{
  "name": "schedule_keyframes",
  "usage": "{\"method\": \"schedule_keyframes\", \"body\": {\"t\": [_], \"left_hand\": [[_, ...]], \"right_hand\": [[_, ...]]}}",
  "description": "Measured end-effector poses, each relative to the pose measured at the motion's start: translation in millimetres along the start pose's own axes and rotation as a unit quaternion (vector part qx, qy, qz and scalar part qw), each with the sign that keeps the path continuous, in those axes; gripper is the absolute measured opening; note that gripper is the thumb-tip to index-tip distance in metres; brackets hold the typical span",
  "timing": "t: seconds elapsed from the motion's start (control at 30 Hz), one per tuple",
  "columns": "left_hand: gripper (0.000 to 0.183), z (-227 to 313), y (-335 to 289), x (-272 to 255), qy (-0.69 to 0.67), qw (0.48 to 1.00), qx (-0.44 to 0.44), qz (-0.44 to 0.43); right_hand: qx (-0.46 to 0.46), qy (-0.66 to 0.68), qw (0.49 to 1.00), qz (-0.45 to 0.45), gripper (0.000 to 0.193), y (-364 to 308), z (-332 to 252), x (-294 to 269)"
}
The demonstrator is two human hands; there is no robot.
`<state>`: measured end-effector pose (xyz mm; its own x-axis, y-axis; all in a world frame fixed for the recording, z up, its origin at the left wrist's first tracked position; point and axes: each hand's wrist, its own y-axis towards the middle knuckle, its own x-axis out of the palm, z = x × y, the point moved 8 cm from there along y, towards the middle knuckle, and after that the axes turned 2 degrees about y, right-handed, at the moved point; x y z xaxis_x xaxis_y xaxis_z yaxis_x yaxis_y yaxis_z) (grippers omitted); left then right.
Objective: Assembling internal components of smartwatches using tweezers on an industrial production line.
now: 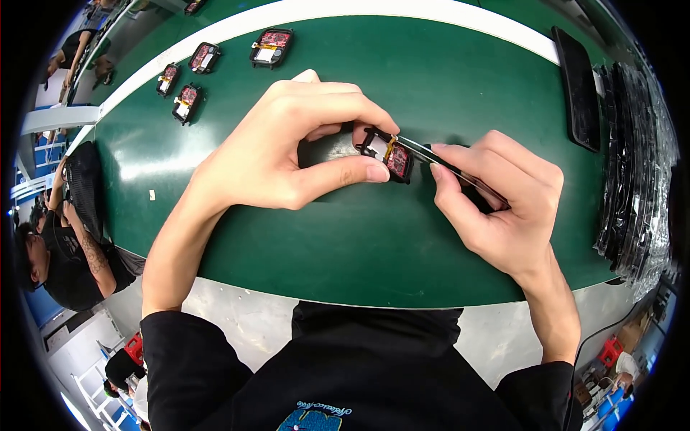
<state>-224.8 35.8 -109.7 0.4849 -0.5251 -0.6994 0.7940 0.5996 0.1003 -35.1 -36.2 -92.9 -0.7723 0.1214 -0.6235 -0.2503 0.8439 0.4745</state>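
Observation:
Between the thumb and fingers of my left hand is a small black device housing, its inside facing up. Within it show a red circuit board, a white part and a yellow flex ribbon. My right hand pinches a pair of metal tweezers from the right. The tweezers' tips reach the housing near the yellow ribbon, close to my left index fingertip. Whether the tips grip anything is too small to tell.
Several similar open housings lie at the far left, among them one housing near the white table edge. A black tray and stacked clear plastic packaging stand at the right of the green table. Another person sits at the left.

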Motion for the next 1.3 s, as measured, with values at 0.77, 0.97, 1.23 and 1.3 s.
{"method": "schedule_keyframes", "body": {"t": [0.77, 0.97, 1.23, 1.3], "left_hand": [[0.047, -2.6, -0.2, -2.7, -0.023, 0.999, 0.028, 0.005], [0.048, -2.9, 0.7, -1.7, -0.044, 0.999, 0.026, -0.002], [0.046, -1.3, -0.4, -2.7, -0.026, 0.999, 0.038, 0.002], [0.046, -0.9, -0.1, -2.3, -0.017, 0.999, 0.036, -0.003]], "right_hand": [[0.030, 0.063, 0.997, -0.011, 0.017, -2.2, 2.5, 6.0], [0.063, 0.087, 0.994, -0.022, 0.015, -2.4, 6.4, 6.5], [0.066, 0.088, 0.993, -0.032, 0.015, -0.7, 7.3, 6.2], [0.074, 0.096, 0.992, -0.036, 0.015, -1.9, 8.9, 6.4]]}}
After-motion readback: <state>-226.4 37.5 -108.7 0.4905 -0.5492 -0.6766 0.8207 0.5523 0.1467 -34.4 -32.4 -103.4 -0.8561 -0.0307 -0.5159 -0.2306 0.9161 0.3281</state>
